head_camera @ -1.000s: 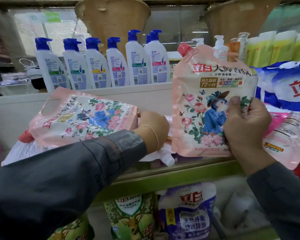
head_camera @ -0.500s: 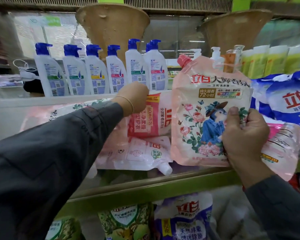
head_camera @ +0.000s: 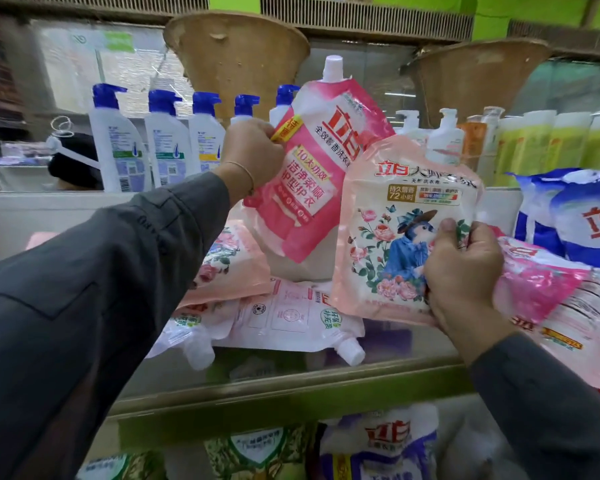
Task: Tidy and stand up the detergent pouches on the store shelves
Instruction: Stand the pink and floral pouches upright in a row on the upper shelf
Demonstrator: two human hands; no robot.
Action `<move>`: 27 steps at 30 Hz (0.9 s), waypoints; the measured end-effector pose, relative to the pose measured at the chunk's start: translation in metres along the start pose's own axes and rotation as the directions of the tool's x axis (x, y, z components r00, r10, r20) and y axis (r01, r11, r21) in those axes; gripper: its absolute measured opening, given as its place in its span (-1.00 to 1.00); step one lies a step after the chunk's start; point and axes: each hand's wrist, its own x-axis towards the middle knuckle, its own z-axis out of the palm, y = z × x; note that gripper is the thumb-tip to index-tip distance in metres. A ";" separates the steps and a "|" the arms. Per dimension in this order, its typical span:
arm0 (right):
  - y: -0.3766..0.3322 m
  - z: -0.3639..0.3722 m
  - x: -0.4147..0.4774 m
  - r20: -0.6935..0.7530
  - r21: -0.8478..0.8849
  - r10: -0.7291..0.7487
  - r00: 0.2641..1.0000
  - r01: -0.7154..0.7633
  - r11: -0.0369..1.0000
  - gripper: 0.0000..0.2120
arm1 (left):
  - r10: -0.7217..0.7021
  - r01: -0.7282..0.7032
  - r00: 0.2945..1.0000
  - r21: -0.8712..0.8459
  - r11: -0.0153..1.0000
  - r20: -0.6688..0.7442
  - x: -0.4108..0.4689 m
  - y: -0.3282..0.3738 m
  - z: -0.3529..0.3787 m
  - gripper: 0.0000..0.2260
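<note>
Above shelf (head_camera: 291, 407), left hand (head_camera: 253, 150) pinches pink pouch (head_camera: 312, 188); right hand (head_camera: 461, 271) holds floral pouch (head_camera: 388, 244).

Head-worn view, close, facing shelf (head_camera: 274, 410)

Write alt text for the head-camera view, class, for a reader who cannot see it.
A person's left hand grips a bright pink plastic detergent pouch, white cap uppermost, above a store shelf, while the right hand holds a pale pink rose-printed pouch beside it. More pouches lie flat below; blue-capped white pump bottles stand behind.
</note>
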 end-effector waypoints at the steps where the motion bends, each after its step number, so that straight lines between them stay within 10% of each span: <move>1: -0.001 0.009 0.000 0.003 0.010 0.012 1.000 -0.012 1.000 -0.80 | -0.013 0.012 1.000 -0.022 1.000 -0.023 0.000 -0.003 -0.002 -0.78; 16: 0.032 0.093 0.010 0.147 -0.027 0.127 0.981 -0.124 0.992 -0.98 | -0.308 0.135 0.895 -0.464 0.876 -0.323 -0.017 -0.072 -0.062 -0.82; 20: 0.030 0.086 0.020 0.162 -0.139 0.302 0.939 -0.281 0.950 -0.55 | -0.304 0.117 0.918 -0.557 0.822 -0.255 -0.025 -0.075 -0.061 -0.83; 24: 0.007 0.084 0.010 0.157 -0.425 -0.030 0.987 0.095 0.900 -0.46 | -0.282 0.114 0.943 -0.629 0.769 -0.175 -0.032 -0.064 -0.055 -0.81; 27: -0.025 0.094 -0.011 0.330 -0.180 -0.299 0.896 0.370 0.911 -0.55 | -0.266 0.127 0.957 -0.662 0.739 -0.113 -0.038 -0.050 -0.046 -0.84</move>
